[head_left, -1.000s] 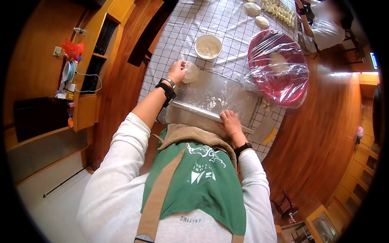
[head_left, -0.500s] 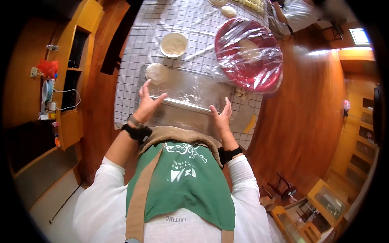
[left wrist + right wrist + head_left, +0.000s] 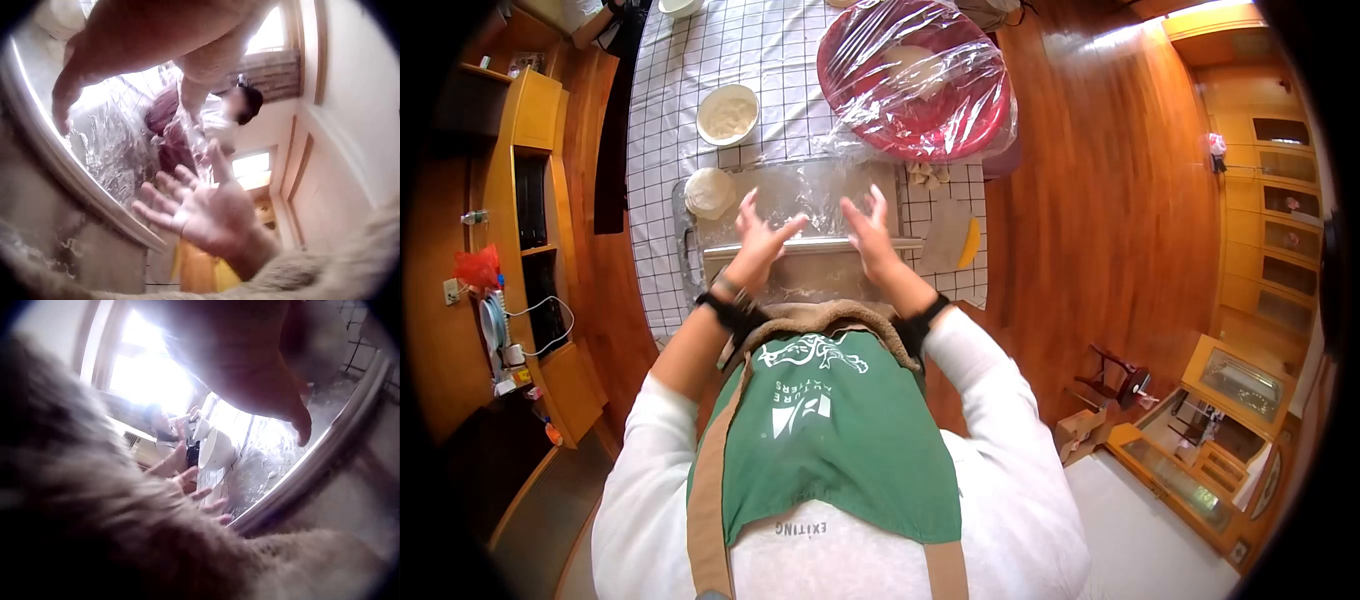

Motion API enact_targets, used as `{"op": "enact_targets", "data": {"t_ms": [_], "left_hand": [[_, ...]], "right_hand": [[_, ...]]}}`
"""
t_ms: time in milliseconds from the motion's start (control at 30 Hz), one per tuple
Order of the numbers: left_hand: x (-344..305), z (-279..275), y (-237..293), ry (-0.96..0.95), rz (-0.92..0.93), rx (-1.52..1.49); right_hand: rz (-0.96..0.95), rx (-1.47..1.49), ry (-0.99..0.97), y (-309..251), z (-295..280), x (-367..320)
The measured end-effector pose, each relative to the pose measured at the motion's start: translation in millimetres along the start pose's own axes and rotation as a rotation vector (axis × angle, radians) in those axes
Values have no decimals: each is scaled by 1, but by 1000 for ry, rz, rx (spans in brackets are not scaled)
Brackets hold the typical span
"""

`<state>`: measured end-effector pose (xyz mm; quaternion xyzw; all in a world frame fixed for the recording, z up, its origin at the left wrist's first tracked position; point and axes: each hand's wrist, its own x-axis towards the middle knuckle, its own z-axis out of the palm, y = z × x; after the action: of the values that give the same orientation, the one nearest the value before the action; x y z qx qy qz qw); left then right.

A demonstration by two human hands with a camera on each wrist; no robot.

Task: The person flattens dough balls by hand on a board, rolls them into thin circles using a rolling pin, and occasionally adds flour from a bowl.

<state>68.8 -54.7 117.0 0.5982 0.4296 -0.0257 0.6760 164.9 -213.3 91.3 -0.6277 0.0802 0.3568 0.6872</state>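
My left hand (image 3: 762, 240) and right hand (image 3: 875, 238) hover over the front ridge of a floured, greyish kneading board (image 3: 830, 185). Their palms face each other, fingers spread and relaxed, with nothing between them. The left wrist view shows the right palm (image 3: 215, 215) bare, and in the right wrist view the left hand (image 3: 184, 481) is likewise without anything. A pale round of dough (image 3: 710, 192) lies on the board's far left corner, beyond the left fingertips. Loose flour (image 3: 805, 215) is scattered over the board's middle.
Behind the board stand a white bowl of flour-like powder (image 3: 728, 115) and a red basin (image 3: 850, 105) under clear plastic wrap, with dough (image 3: 915, 70) inside. A grey flat sheet (image 3: 947, 235) and a yellow strip (image 3: 970, 245) lie at right on the checked tablecloth (image 3: 655, 140).
My left hand has let go of the pale dough round at the board's far left and drawn back. The right hand has lifted off the board's front edge; both hands have come closer together.
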Motion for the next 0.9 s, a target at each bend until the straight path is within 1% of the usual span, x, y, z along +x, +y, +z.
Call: {"op": "enact_targets", "data": {"t_ms": [33,67,100,133,167,200,233,267,300,333,367,400,433,467,500,533,567,600,633,667,700,733,767,833,867,900], "left_hand": [[23,13,-7,109,101,25],[50,24,-19,221,203,51],[67,32,-20,361,314,164],[75,37,-17,445,368,183],[80,37,-16,527,421,201],[75,30,-15,537,419,204],[66,19,-11,517,393,167],[55,7,-8,496,368,127],[36,-12,-15,395,300,-18],[21,-37,-31,354,348,-78],[-3,-46,-26,392,387,50],[-18,-56,-33,410,312,39],[-22,-54,-29,393,298,47],[-27,-50,-25,336,214,56],[-25,-45,-22,280,137,63],[-8,-37,-22,259,131,68],[24,-26,-21,305,179,146],[52,-17,-21,353,225,225],[66,-11,-19,407,278,299],[58,-5,-2,408,290,291],[35,-1,20,243,322,166],[16,-3,29,83,347,44],[10,-11,24,98,353,41],[8,-33,-5,-60,271,229],[16,-45,-29,-37,210,209],[16,-50,-38,-33,210,210]], "right_hand": [[-76,-7,8,11,8,22],[-76,-2,3,14,14,41],[-186,0,46,16,20,58],[-295,3,89,16,27,63],[-292,9,81,19,27,62],[-321,58,112,14,23,56],[-351,105,144,6,18,48],[-292,137,138,-8,11,24],[-235,169,134,-19,0,-6],[-181,179,153,-19,-16,-31],[-129,192,180,-19,-29,-45],[-134,196,193,-19,-37,-44],[-49,170,221,-11,-47,-48],[39,144,254,-2,-56,-57],[67,182,289,0,-53,-44],[21,191,336,14,-52,-21],[-52,150,379,34,-54,12],[-138,-40,482,31,-47,31],[-178,-114,533,39,-53,58],[-182,-185,555,32,-61,64],[-175,-257,570,26,-70,67],[-180,-311,506,35,-92,71],[-196,-364,440,39,-117,80],[-205,-678,611,26,-136,79],[-231,-783,635,24,-143,82],[-267,-886,662,20,-147,90]]}}
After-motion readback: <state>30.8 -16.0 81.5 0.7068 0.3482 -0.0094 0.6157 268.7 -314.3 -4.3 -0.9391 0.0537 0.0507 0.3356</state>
